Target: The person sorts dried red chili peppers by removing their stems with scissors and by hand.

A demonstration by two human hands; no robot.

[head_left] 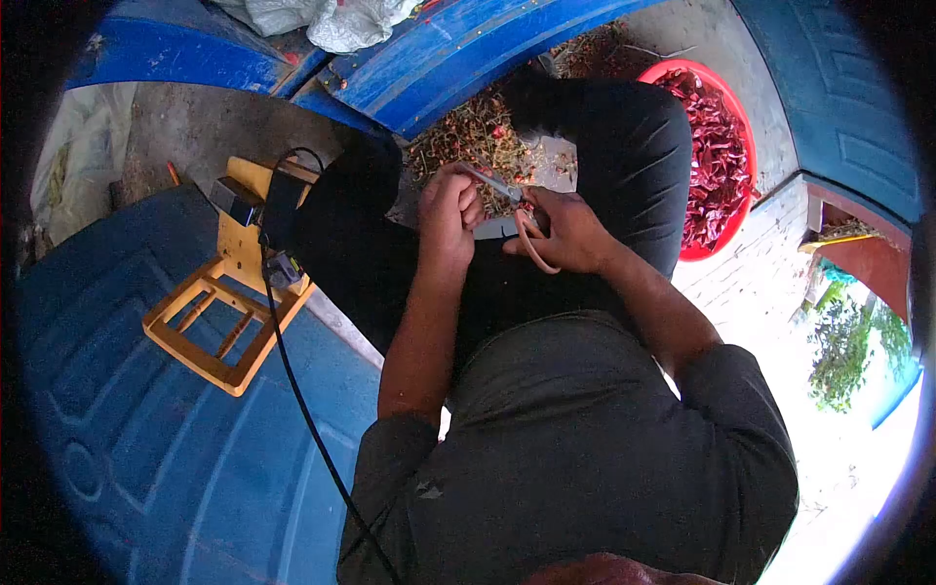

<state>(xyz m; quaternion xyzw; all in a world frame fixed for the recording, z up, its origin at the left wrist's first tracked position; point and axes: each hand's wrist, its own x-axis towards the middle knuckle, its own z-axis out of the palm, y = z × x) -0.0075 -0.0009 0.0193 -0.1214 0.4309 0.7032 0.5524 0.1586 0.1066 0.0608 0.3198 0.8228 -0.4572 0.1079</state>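
My right hand (570, 232) grips a pair of scissors (512, 200) by its pinkish handle loops. The metal blades point up and left toward my left hand (448, 207). That hand is closed in a fist just left of the blades, around what looks like a small red chili, of which only a red tip shows. Both hands are over my lap, above my dark trousers (624, 146). A red basin (743, 127) full of dried red chilies stands to the right of my knee.
A heap of chili stems and scraps (473, 132) lies on the ground ahead. A yellow frame (229, 312) carrying black boxes and a black cable (302, 409) rests on a blue plastic drum (146, 439) at left. More blue drums (468, 44) curve around the back and right.
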